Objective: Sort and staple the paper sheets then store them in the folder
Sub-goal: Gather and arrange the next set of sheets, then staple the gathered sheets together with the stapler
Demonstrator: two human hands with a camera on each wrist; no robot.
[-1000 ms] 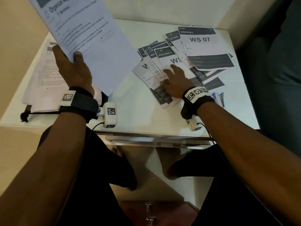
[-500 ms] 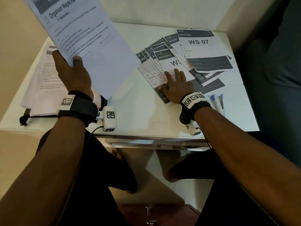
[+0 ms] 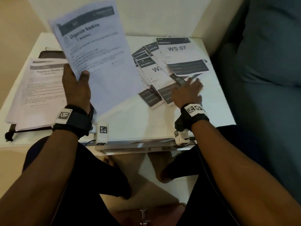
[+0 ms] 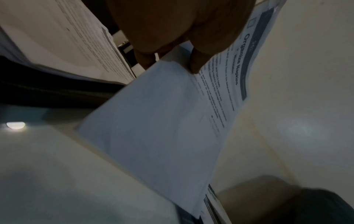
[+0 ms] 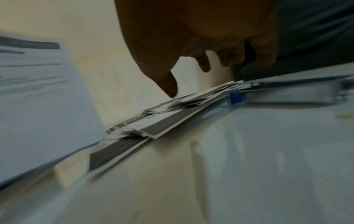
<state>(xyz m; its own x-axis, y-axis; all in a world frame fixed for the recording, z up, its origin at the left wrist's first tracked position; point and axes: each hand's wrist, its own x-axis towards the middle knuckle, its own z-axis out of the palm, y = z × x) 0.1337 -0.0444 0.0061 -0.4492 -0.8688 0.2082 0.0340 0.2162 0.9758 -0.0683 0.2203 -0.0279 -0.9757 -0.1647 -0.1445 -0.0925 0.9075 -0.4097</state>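
The head camera looked down on the white table (image 3: 130, 121) from above. Each wrist camera sat low and close, facing far; all shared the fanned sheets (image 3: 156, 79).

The white table (image 3: 130, 128) carries a paper stack (image 3: 40, 88) on a dark folder (image 3: 50, 54) at left, fanned sheets (image 3: 162, 74) at right.

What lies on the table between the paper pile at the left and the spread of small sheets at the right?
In the head view, bare white table; the raised Organize Napkins sheet in the left hand overhangs it.
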